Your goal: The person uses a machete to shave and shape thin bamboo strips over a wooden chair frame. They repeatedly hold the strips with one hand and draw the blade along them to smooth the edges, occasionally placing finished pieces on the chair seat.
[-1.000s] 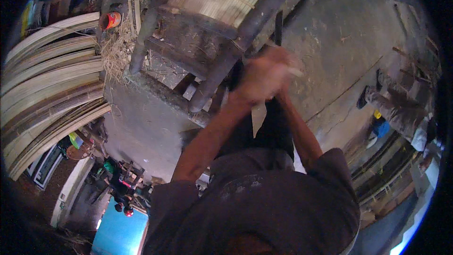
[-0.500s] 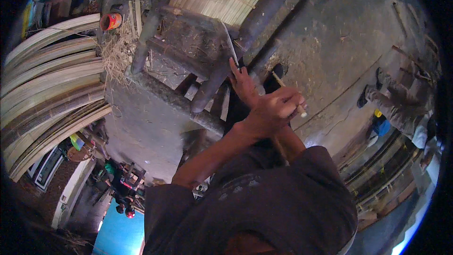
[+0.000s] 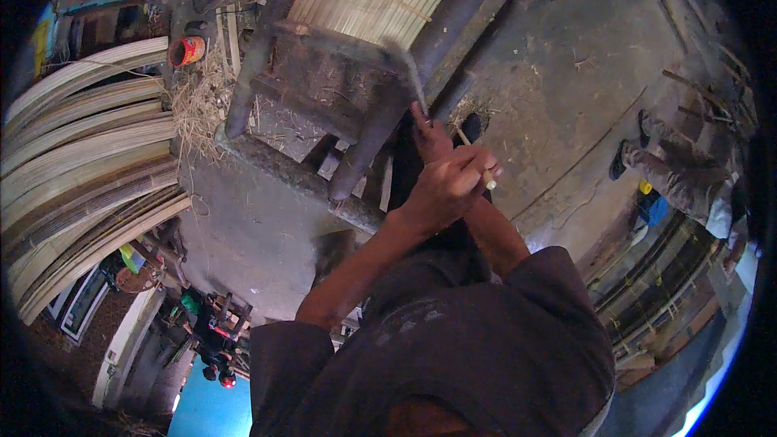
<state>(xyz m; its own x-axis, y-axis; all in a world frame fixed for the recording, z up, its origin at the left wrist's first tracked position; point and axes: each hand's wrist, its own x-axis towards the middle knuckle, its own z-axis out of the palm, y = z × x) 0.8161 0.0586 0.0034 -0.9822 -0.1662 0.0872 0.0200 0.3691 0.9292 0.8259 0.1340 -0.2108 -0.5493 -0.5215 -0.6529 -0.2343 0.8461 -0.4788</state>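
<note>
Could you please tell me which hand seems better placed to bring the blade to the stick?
Probably the right hand: it grips the knife, which looks blurred and points forward, while the left hand, crossed over the right forearm, is occupied holding the pale stick.

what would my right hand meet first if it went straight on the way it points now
Beyond the bladed tool it holds, your right hand would probably meet the dark slanting log, though depth is unclear and it might pass above.
</note>
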